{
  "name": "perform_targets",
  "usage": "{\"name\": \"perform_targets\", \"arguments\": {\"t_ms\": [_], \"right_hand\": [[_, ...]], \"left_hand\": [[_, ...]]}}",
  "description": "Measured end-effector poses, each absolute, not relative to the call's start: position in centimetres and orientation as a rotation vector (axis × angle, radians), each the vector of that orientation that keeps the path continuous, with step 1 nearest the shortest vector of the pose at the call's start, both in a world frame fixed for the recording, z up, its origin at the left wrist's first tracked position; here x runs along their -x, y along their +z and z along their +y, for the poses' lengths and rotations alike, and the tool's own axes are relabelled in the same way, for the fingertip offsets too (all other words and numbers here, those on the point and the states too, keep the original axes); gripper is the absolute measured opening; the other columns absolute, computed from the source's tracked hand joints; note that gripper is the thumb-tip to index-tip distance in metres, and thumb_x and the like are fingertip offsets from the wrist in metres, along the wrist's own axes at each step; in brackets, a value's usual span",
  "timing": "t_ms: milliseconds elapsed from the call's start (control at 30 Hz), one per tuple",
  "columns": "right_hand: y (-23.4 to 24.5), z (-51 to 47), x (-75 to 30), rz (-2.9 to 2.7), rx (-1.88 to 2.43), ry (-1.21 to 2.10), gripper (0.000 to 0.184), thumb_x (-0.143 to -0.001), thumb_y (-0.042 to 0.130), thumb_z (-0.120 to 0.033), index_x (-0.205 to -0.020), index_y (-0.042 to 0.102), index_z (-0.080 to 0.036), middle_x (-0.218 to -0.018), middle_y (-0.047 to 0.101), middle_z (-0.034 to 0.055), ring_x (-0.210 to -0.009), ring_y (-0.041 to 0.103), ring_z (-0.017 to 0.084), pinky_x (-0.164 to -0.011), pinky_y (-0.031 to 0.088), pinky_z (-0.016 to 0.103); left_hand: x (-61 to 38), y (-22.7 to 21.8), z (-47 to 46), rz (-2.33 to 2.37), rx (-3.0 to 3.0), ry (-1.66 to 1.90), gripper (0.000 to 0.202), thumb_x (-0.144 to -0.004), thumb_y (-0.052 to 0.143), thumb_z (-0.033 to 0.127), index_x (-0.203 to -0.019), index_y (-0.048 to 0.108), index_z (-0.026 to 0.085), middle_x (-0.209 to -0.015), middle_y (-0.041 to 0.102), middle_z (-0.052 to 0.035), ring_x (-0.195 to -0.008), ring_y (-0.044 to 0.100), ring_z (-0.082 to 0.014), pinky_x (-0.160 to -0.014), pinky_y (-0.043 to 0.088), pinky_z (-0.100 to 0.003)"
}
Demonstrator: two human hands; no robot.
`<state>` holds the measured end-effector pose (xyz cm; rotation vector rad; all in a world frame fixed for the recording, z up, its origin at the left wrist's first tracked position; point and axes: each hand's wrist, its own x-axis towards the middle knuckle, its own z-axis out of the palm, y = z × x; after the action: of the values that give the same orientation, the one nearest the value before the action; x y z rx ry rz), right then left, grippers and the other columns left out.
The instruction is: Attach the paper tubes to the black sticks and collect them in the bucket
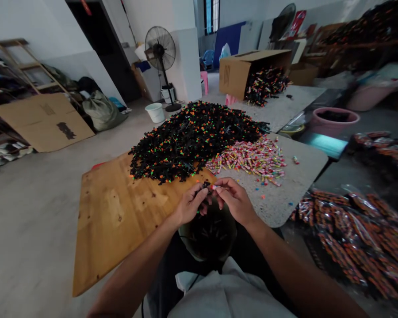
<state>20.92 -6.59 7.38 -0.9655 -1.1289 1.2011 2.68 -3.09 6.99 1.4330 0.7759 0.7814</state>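
**Grey-floored workroom, and two small pieces brought end to end**

Behind us on the concrete floor stands a fan [159, 48], with a cardboard box [234, 75] on its side farther right. In front, a wooden desk [109, 212] meets a grey desk [305, 154]. A large heap of black pieces [185, 141] dotted with orange and green spreads across both, and a pile of pink tubes [252, 159] lies against its right side.

We have our left hand [194, 203] pinched on a small black piece [206, 184], and our right hand [234, 198] gripping a little tube [214, 187] by its end. Both are held at the near edge of the desks, above a bucket [185, 238] with dark contents between our knees.

We judge the step in hand to be fitting tube and black piece together; whether they have joined, we cannot tell at this size. The move calls for us to steady the left hand, line up the two ends, and press gently with the right fingertips, without bending the tube.
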Motion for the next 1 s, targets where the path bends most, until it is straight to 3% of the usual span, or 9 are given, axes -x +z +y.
{"name": "perform_targets", "arguments": {"t_ms": [167, 500, 600, 767, 1000], "right_hand": [[7.4, -7.0, -21.2, -1.119, 0.992, 1.195, 0.028, -0.091, 0.072, -0.047, -0.100, 0.065, -0.021, -0.076, 0.068, -0.0016, -0.050, 0.054, 0.010, -0.048, 0.044, 0.025], [7.3, -7.2, -22.1, -1.181, 1.005, 1.193, 0.024, -0.091, 0.072, -0.044, -0.097, 0.067, -0.020, -0.074, 0.066, -0.0018, -0.051, 0.056, 0.010, -0.049, 0.045, 0.024], [7.3, -7.5, -22.1, -1.198, 1.056, 1.160, 0.025, -0.091, 0.071, -0.044, -0.096, 0.067, -0.020, -0.072, 0.066, -0.0016, -0.050, 0.057, 0.011, -0.049, 0.046, 0.025], [7.2, -7.8, -22.2, -1.298, 1.161, 1.074, 0.025, -0.095, 0.067, -0.046, -0.099, 0.069, -0.022, -0.071, 0.067, 0.0001, -0.052, 0.059, 0.013, -0.050, 0.048, 0.026], [7.9, -7.8, -21.8, -1.216, 1.138, 1.191, 0.023, -0.092, 0.070, -0.043, -0.093, 0.067, -0.020, -0.066, 0.065, -0.0019, -0.044, 0.054, 0.010, -0.043, 0.042, 0.023]], "left_hand": [[-2.5, 6.3, -3.1, 0.757, -1.689, 0.898, 0.039, -0.104, 0.054, 0.052, -0.113, 0.063, 0.016, -0.082, 0.069, -0.0037, -0.075, 0.070, -0.0157, -0.073, 0.061, -0.029], [-2.6, 6.5, -3.4, 0.781, -1.937, 0.875, 0.040, -0.107, 0.050, 0.044, -0.124, 0.068, 0.013, -0.075, 0.065, -0.0013, -0.062, 0.061, -0.0122, -0.062, 0.055, -0.024], [-2.4, 6.7, -3.4, 0.820, -2.064, 0.876, 0.037, -0.108, 0.049, 0.040, -0.122, 0.071, 0.015, -0.082, 0.071, -0.0053, -0.071, 0.067, -0.0158, -0.072, 0.057, -0.029], [-2.1, 6.7, -3.6, 0.876, -2.233, 0.881, 0.035, -0.106, 0.052, 0.037, -0.130, 0.072, 0.021, -0.117, 0.077, -0.0123, -0.106, 0.073, -0.0257, -0.098, 0.057, -0.039], [-1.8, 6.3, -3.7, 0.867, -2.199, 0.898, 0.034, -0.106, 0.052, 0.036, -0.129, 0.072, 0.021, -0.109, 0.078, -0.0118, -0.104, 0.075, -0.0249, -0.097, 0.058, -0.038]]}}
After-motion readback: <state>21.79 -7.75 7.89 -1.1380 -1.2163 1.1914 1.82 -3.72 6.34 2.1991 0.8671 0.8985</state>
